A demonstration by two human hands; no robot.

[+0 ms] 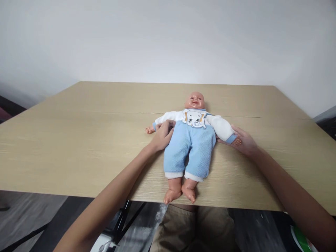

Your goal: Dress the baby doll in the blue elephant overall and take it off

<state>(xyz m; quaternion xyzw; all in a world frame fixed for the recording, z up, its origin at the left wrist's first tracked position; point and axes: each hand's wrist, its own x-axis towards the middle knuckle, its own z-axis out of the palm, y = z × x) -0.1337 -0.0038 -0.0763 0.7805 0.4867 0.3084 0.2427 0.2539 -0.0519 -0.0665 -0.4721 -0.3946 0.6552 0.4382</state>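
A baby doll (pixel 189 140) lies on its back, head away from me, feet by the table's near edge. It wears a white top with an elephant face and fuzzy light-blue trousers. My left hand (pixel 163 136) grips the doll's side at the waist, below its white sleeve, with the fingers partly hidden. On the other side, my right hand (pixel 245 141) reaches under the doll's sleeved arm, thumb by the cuff and fingers going toward its hip. The fingertips are hidden behind the arm and trousers.
The doll rests on a light wooden table (pixel 78 140) with a thin seam across it. A white wall (pixel 168 42) stands behind. Below the near edge are my legs in khaki shorts (pixel 178 227), a white object (pixel 102 243), dark metal supports and a green item (pixel 300 238).
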